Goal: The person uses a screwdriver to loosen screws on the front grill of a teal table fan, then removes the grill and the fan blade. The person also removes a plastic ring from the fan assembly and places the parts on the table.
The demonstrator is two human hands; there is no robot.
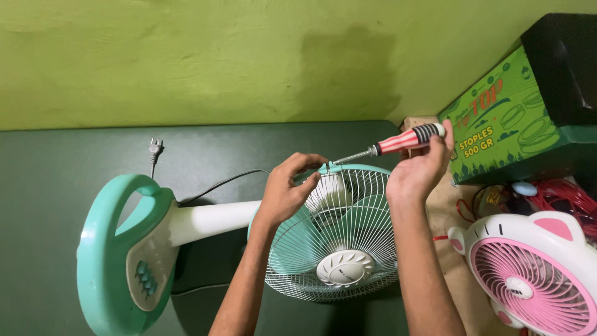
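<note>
While the teal and white fan (249,239) lies on its side across the dark green table (50,162), the head view shows the right hand (418,169) closed around the red, white and black striped handle of a screwdriver (398,142), whose metal tip meets the top rim of the wire guard (348,233) at a small teal clip. The left hand (285,194) curls over that same rim, its fingers (306,163) pinching the guard just beside the tip, so both hands are gripping rather than open. To do this well, I judge that the shaft should stay in line with the fastener and be pressed in firmly while turning, because a slanted tip could slip toward the nearby fingers. The left hand seems best kept steadying the guard but clear of the blade's path. Whether the tip is fully seated is too small to tell. A black cord (211,186) runs from the stem to a plug (155,149) lying near the wall; a pink and white fan (535,274), red wires (569,196) and a green box (497,121) sit to the right.
</note>
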